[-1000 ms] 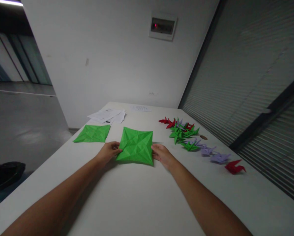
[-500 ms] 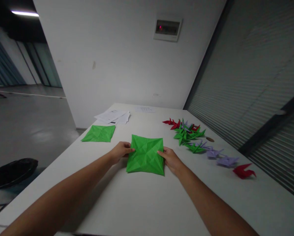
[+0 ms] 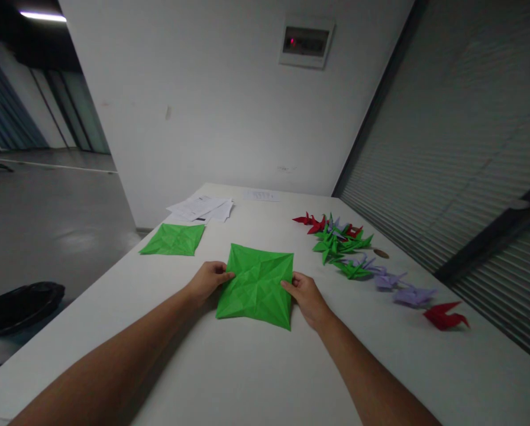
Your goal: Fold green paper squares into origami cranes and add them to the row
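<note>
A creased square of green origami paper is held up between my two hands, just over the white table. My left hand pinches its left edge, thumb on the front face. On the opposite edge my right hand grips it, thumb also in front and the other fingers partly hidden behind. Crossing fold lines cover the sheet, and its edges bow slightly. A second creased green sheet lies flat at the table's left side, touched by neither hand.
Folded paper cranes in green, red and purple crowd the right side, with a red crane nearest. White printed papers lie at the back left. A black-lined bin stands beyond the left edge; window blinds border the right.
The held green sheet has come nearer to me, its face still toward me. My right thumb now reaches farther over its front. The camera view has shifted slightly.
</note>
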A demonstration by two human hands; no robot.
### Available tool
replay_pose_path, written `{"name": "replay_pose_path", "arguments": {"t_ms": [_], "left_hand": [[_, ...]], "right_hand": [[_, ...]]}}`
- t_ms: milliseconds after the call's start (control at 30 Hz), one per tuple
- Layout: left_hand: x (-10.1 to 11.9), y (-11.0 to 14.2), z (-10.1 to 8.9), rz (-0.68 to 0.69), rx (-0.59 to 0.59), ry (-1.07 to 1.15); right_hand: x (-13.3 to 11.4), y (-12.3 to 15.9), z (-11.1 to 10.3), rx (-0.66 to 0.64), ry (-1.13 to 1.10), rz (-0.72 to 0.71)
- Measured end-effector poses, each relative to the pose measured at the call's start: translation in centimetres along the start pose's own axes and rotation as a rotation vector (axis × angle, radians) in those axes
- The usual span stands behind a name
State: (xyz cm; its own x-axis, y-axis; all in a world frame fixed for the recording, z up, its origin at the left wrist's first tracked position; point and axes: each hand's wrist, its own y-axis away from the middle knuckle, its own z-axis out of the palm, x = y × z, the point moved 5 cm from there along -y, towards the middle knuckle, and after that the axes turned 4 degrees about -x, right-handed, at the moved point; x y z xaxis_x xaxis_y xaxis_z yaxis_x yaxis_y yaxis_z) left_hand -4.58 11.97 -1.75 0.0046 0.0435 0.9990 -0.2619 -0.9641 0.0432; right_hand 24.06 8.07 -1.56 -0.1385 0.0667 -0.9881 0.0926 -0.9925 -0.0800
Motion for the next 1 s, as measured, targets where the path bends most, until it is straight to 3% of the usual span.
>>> {"name": "replay_pose_path", "arguments": {"t_ms": [367,633,1000], "left_hand": [[-0.1,-0.2,0.0,0.005,0.007,-0.058],[0.6,0.0,0.1,0.042,0.047,0.063],[0.8,0.2,0.3,0.057,0.014,0.101]], "right_hand": [[0.0,-0.1,-0.4,0.02,-0.021,0.035],[0.2,-0.5,-0.4,0.03,-0.025,0.032],[0.0,-0.3,-0.4,0.02,-0.018,0.034]]}}
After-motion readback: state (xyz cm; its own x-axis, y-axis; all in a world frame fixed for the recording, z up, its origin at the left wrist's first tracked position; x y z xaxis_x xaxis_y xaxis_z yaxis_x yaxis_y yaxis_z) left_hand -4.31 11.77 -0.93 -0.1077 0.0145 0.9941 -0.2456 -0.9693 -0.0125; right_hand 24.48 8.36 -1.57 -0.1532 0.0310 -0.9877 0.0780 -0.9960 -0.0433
